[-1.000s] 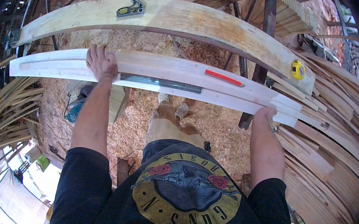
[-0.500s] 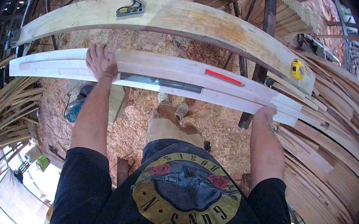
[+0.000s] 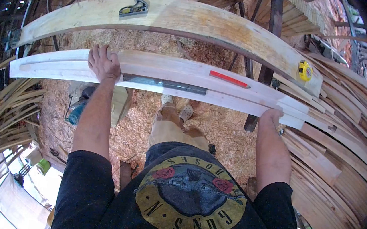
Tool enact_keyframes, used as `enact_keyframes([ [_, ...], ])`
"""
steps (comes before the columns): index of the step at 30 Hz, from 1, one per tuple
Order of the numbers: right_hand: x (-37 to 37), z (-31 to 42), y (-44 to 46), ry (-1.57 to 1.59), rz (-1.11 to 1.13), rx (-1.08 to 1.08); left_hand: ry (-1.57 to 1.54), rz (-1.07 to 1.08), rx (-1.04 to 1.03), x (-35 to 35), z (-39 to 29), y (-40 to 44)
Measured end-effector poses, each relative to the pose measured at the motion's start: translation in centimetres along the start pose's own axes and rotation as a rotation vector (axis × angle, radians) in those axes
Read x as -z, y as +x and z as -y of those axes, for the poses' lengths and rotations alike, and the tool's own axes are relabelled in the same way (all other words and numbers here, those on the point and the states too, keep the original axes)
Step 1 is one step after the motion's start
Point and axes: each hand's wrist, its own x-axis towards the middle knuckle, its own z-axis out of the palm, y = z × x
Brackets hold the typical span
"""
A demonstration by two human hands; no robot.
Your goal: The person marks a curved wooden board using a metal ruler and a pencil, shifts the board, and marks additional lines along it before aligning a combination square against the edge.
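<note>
Pale wood forms the work: a long board (image 3: 166, 68) spans the view from left to right in front of the standing person. The left hand (image 3: 104, 64) lies across the board, fingers pointing toward its far edge; whether they clamp cannot be told. The right hand (image 3: 271, 117) bears on the near edge close to the right end; its fingertips are hidden, so its grip cannot be confirmed. A grey metal strip (image 3: 164, 84) lies along the near side, between the hands. A red pencil-shaped item (image 3: 229, 79) lies farther right.

Caution: both items appear unsecured. Tilting the board toward the body would likely slide the metal strip off the near edge. Uneven hand pressure could shift the board.

Beyond a gap, a second board (image 3: 219, 26) runs roughly parallel, carrying a combination square (image 3: 135, 9) and a yellow tape measure (image 3: 305, 71); it restricts movement away from the body. Stacked lumber (image 3: 349, 158) obstructs the right side. Below, a teal power tool (image 3: 75, 114) sits near the shaving-covered floor (image 3: 230, 141), a probable foot obstacle.
</note>
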Motion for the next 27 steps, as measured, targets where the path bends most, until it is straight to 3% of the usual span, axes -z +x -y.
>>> enact_keyframes([
  [6,1.5,1.6,-2.2,-0.101,-0.044,-0.045,-0.001,0.012,0.01,0.2,-0.1,0.0],
  [9,1.5,1.7,-2.7,0.009,-0.032,-0.055,-0.003,0.023,0.011,0.3,-0.2,0.0],
  [18,3.6,2.8,-4.5,-0.215,0.034,-0.012,-0.016,0.033,0.015,0.1,0.0,0.0],
  [27,3.2,2.7,-4.4,-0.153,-0.001,-0.026,-0.004,0.014,0.014,0.0,0.0,0.0],
])
